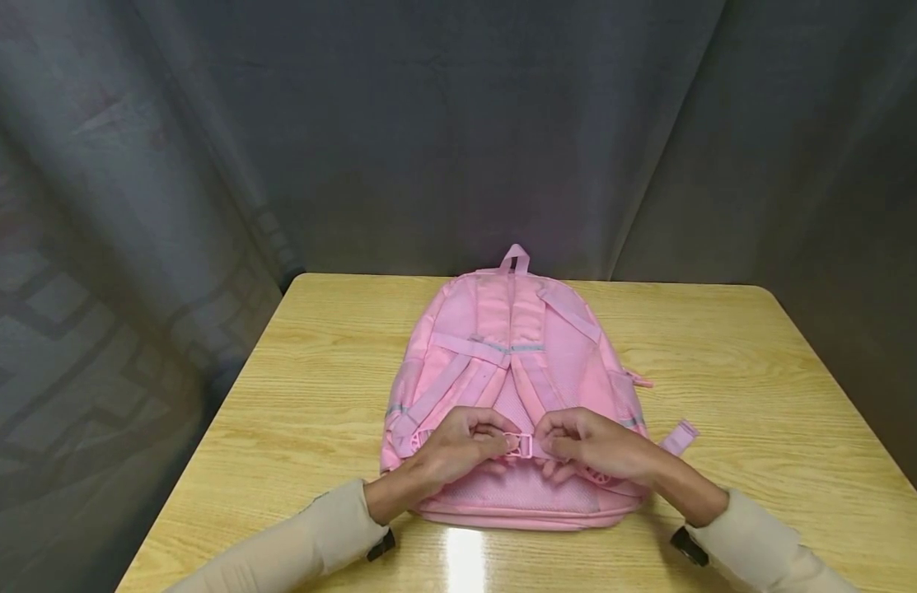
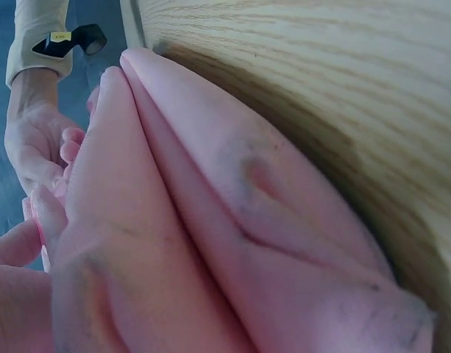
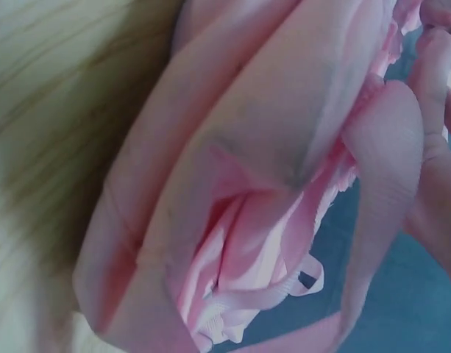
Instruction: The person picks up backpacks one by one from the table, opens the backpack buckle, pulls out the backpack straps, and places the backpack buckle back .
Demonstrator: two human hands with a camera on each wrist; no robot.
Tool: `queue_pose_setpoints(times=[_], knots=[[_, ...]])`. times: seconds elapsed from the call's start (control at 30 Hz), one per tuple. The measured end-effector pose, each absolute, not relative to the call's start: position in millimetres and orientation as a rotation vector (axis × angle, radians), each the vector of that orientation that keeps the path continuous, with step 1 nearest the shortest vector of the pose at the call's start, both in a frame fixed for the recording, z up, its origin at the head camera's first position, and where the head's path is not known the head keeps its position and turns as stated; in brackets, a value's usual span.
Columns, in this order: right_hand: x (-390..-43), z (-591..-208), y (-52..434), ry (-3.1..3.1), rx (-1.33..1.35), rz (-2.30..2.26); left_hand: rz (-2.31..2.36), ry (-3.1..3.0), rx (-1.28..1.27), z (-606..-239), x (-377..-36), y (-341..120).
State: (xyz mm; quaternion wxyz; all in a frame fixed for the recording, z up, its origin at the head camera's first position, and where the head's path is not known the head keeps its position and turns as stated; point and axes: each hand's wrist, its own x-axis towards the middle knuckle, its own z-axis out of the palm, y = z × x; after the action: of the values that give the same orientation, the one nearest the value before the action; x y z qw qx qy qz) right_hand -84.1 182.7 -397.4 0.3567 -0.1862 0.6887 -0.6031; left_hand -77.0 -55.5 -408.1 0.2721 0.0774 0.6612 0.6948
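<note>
Pink buckle [image 1: 526,445] bridges the pinching left hand [image 1: 461,445] and right hand [image 1: 597,445].

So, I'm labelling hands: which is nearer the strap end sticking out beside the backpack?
Right. The right hand is between buckle and strap end; the left hand is farther, at the buckle.

Pink backpack [image 1: 513,394] on a wooden table [image 1: 317,371], shoulder straps [image 1: 528,311] up (carry loop [image 1: 516,249] at the far end). Nearer, a person's left hand [image 1: 460,445] pinches a buckle [image 1: 527,445], the right hand [image 1: 601,445] its webbing [image 1: 538,452]. Dark curtain [image 1: 458,148] behind.
</note>
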Motion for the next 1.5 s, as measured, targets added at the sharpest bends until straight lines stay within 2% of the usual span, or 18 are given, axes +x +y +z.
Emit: queue_pose_setpoints(times=[0.43, 1.1, 1.5], knots=[[-82, -405, 175, 1.745, -0.538, -1.663, 1.866, 1.787, 0.218, -408, -76, -55], [-79, -394, 178, 1.869, -0.441, -1.516, 1.879, 1.76, 0.23, -410, -74, -55], [-80, -397, 179, 1.89, -0.487, -1.522, 1.874, 1.765, 0.217, -409, -74, -56]])
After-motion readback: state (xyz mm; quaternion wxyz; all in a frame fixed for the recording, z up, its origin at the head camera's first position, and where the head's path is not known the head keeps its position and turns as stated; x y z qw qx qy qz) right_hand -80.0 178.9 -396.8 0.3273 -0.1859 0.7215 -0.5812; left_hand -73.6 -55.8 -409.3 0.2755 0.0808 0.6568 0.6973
